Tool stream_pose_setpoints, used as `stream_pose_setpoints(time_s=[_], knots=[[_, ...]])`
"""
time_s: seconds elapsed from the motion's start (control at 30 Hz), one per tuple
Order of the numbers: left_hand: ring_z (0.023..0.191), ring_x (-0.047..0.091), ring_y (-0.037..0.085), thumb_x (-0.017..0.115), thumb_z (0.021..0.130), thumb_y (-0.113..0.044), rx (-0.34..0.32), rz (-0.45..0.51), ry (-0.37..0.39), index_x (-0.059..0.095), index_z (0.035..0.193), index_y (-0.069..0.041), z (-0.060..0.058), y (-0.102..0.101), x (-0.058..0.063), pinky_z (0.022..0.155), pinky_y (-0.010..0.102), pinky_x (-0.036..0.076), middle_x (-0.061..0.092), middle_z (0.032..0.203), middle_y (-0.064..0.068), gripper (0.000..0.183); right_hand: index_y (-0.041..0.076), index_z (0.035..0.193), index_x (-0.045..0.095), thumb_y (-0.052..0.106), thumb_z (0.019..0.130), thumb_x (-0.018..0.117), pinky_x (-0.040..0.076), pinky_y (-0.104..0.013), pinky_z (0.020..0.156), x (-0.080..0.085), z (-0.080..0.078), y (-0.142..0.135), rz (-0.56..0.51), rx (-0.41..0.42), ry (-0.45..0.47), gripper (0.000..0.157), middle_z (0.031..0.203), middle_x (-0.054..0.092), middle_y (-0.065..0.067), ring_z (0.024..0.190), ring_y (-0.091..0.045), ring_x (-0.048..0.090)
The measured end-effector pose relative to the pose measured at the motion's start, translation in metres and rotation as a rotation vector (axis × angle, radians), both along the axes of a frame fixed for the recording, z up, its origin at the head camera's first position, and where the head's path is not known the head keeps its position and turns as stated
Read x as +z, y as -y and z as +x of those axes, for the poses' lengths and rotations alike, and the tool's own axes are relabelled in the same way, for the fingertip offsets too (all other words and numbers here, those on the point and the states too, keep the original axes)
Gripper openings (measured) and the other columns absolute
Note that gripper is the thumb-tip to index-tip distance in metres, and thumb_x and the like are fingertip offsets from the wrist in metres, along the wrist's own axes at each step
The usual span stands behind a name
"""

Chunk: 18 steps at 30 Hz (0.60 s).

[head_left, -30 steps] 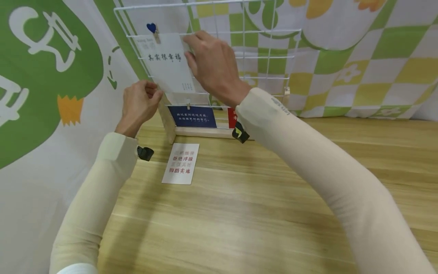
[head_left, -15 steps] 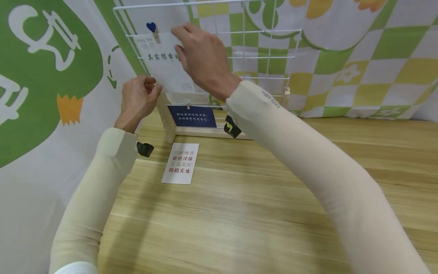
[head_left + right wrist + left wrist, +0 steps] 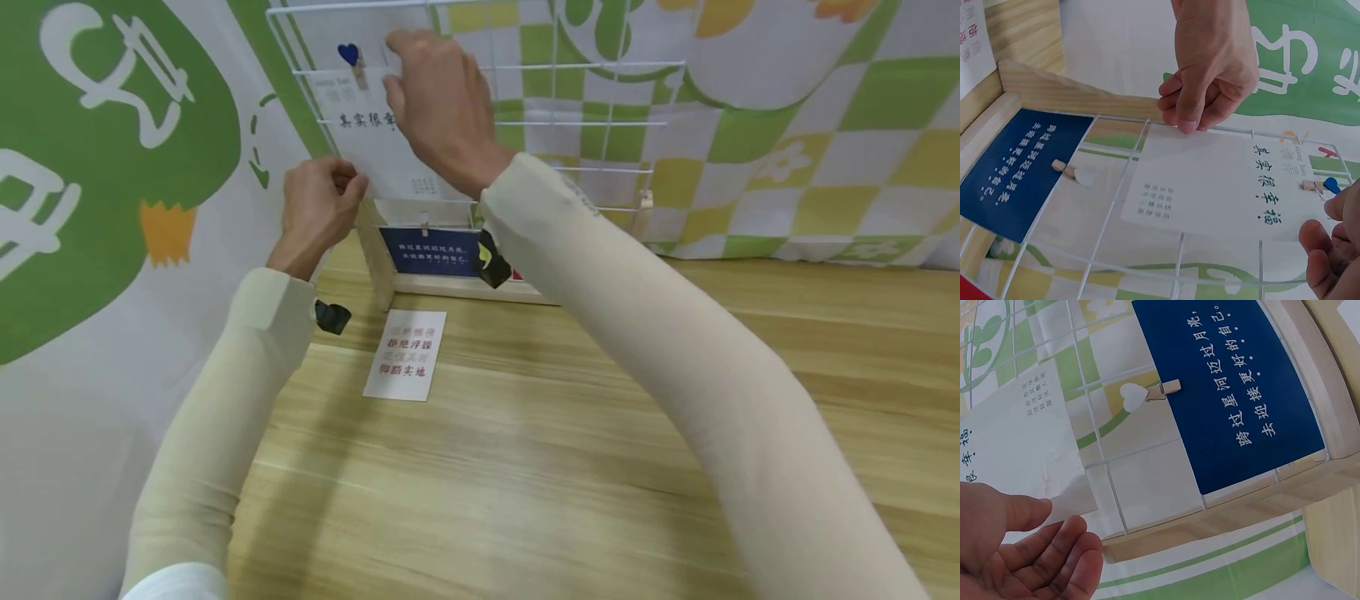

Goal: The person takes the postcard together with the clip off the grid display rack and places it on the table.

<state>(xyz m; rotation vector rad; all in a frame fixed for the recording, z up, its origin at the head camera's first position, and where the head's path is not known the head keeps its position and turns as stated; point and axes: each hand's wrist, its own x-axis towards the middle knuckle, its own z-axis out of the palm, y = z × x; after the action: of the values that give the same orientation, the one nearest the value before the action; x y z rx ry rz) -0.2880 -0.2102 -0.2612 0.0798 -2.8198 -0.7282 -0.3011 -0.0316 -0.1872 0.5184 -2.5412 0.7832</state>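
Observation:
A white card (image 3: pixel 360 154) with black writing hangs on a white wire grid (image 3: pixel 600 125), under a wooden clip with a blue heart (image 3: pixel 348 55). My left hand (image 3: pixel 318 204) pinches the card's left edge near its lower corner; in the right wrist view its thumb (image 3: pixel 1188 119) lies right at that edge. My right hand (image 3: pixel 446 104) is beside the card's upper right part, covering some of its writing. In the right wrist view, the right fingers (image 3: pixel 1316 234) are loosely bent, close to the blue heart clip (image 3: pixel 1330 185).
A dark blue card (image 3: pixel 431 252) hangs lower on the grid from a clip with a white heart (image 3: pixel 1134 397). The grid stands in a wooden base (image 3: pixel 480 287). A white card with red writing (image 3: pixel 405 356) lies on the wooden table (image 3: pixel 525 467). Patterned cloth hangs behind.
My right hand has moved left and up from the white card's right edge toward the blue heart clip. The left hand stays at the card's left edge. The head view has shifted slightly.

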Motion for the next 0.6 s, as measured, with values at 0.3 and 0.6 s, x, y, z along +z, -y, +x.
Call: stream_pose_setpoints(time_s=[0.3, 0.6], knots=[[0.094, 0.065, 0.029, 0.048, 0.103, -0.028, -0.016, -0.015, -0.032, 0.069, 0.118, -0.003, -0.002, -0.005, 0.000, 0.078, 0.037, 0.052, 0.071, 0.110, 0.019, 0.036, 0.015, 0.120, 0.066, 0.029, 0.101, 0.054, 0.044, -0.017, 0.066, 0.000, -0.002, 0.006, -0.160, 0.023, 0.060, 0.026, 0.110, 0.070, 0.001, 0.079, -0.008, 0.061], [0.081, 0.060, 0.020, 0.048, 0.103, -0.028, -0.007, -0.023, -0.016, 0.070, 0.114, -0.004, -0.003, -0.008, 0.002, 0.064, 0.024, 0.045, 0.071, 0.104, 0.016, 0.035, 0.017, 0.128, 0.061, 0.029, 0.100, 0.056, 0.048, -0.015, 0.060, 0.010, 0.000, 0.012, -0.389, 0.060, 0.266, 0.031, 0.119, 0.066, 0.003, 0.062, -0.002, 0.062]])
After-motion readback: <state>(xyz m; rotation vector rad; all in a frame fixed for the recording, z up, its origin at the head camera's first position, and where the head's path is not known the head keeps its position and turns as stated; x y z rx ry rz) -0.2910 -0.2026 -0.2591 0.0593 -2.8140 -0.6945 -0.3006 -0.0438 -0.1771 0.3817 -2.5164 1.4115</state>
